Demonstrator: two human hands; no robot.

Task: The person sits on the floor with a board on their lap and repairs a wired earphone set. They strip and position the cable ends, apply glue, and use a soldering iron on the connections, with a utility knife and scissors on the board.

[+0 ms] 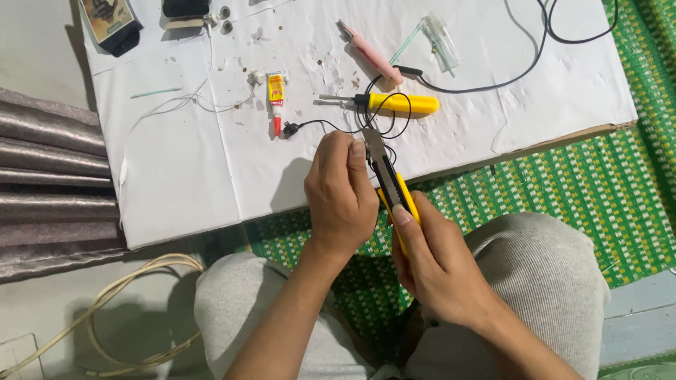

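My right hand (436, 260) grips a yellow and black utility knife (391, 186) with its blade pushed out. The blade tip lies against a thin black wire (331, 125) that my left hand (339, 193) pinches between thumb and fingers. That wire loops over the white paper sheet (176, 176) and ends in a small black earbud (290, 129). Both hands are above my grey-trousered knees, near the sheet's front edge.
On the sheet lie a yellow-handled tool (401, 103), a small glue tube (276, 98), a pink tool (372, 55), a clear plastic piece (442, 42) and thin white wires (190, 102). A green woven mat (563, 183) is underneath. A cream cable (120, 309) coils at the lower left.
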